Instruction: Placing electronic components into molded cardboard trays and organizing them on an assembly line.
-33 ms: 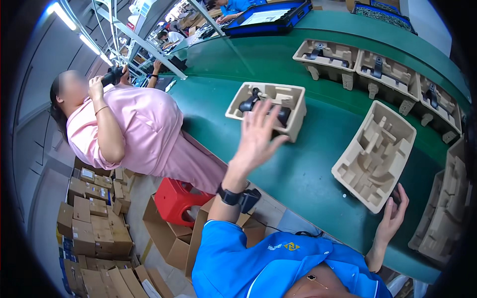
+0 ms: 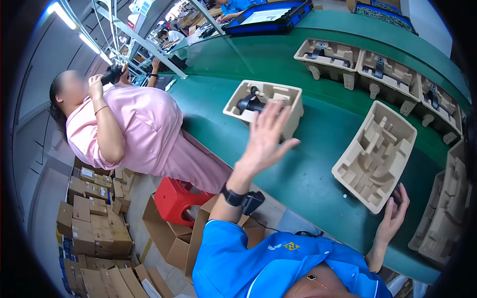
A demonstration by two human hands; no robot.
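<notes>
My left hand (image 2: 268,141) spreads by the loaded tray (image 2: 295,114).
My right hand (image 2: 391,218), fingers parted, flanks the bare tray (image 2: 357,181): open side up, likely for access.

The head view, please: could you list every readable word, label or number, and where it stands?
Nothing is legible.
Blue collared shirt: yellow diamond emblem, white mark; any lettering too small.
White rectangular sheet: any print too small.
Brown cardboard boxes: labels too small.
Beige moulded trays: none visible.
</notes>
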